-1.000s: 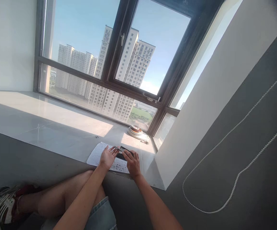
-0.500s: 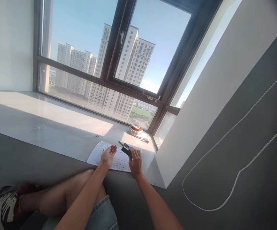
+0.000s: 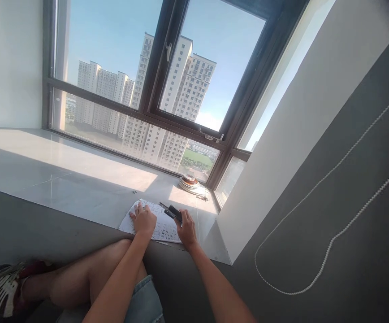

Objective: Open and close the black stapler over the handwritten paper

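My right hand (image 3: 187, 229) grips a black stapler (image 3: 175, 212) above the right part of a handwritten sheet of paper (image 3: 163, 229). The stapler's jaws are parted, and a thin metallic strip sticks out toward the upper left. My left hand (image 3: 144, 221) is palm down over the left part of the sheet, its bent fingers apart and touching the paper near its top edge. Whatever lies under those fingers is hidden. Just beyond the sheet, small dark pieces (image 3: 134, 192) rest on the pale windowsill (image 3: 90, 190).
A round stack of whitish and brown coils or discs (image 3: 191, 183) sits in the sill's far right corner, with a small dark item beside it. Behind stands the dark-framed window (image 3: 147, 115). A white bead chain (image 3: 329, 251) hangs at the right. My bent knee is below the sill.
My left hand has turned from palm up to palm down and dropped onto the paper, moving left. The small dark strip there is now covered. The stapler has tilted flatter and shifted slightly left.
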{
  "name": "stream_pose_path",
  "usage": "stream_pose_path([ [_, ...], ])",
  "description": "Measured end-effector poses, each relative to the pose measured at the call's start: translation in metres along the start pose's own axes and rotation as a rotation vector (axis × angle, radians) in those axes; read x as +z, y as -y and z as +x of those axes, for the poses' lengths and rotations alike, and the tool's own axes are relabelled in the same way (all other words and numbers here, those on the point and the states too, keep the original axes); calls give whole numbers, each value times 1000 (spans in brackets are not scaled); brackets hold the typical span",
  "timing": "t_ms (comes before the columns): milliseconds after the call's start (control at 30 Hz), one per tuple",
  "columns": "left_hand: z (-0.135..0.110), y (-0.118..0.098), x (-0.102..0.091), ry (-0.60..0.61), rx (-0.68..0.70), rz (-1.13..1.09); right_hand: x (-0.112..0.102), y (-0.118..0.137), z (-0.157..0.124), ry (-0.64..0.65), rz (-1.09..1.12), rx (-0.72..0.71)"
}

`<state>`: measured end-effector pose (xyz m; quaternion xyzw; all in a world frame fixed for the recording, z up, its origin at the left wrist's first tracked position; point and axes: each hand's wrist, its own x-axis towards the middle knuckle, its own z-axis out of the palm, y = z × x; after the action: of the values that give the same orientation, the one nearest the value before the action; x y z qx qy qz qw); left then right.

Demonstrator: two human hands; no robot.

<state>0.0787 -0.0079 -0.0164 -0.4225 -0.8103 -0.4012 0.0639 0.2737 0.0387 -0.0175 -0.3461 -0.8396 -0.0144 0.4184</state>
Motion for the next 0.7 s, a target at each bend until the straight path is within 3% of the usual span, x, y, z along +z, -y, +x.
stream_pose_path([
  [100, -1, 3, 4, 86, 24, 95, 1, -1, 0, 30, 13, 31],
  [400, -6, -1, -10, 43, 50, 45, 2, -1, 3, 116, 47, 69],
  [567, -10, -8, -15, -127, 226, -264, 6, -4, 3, 110, 74, 25],
  [700, -15, -15, -15, -102, 382, -564, 11, -6, 5, 88, 109, 13],
])
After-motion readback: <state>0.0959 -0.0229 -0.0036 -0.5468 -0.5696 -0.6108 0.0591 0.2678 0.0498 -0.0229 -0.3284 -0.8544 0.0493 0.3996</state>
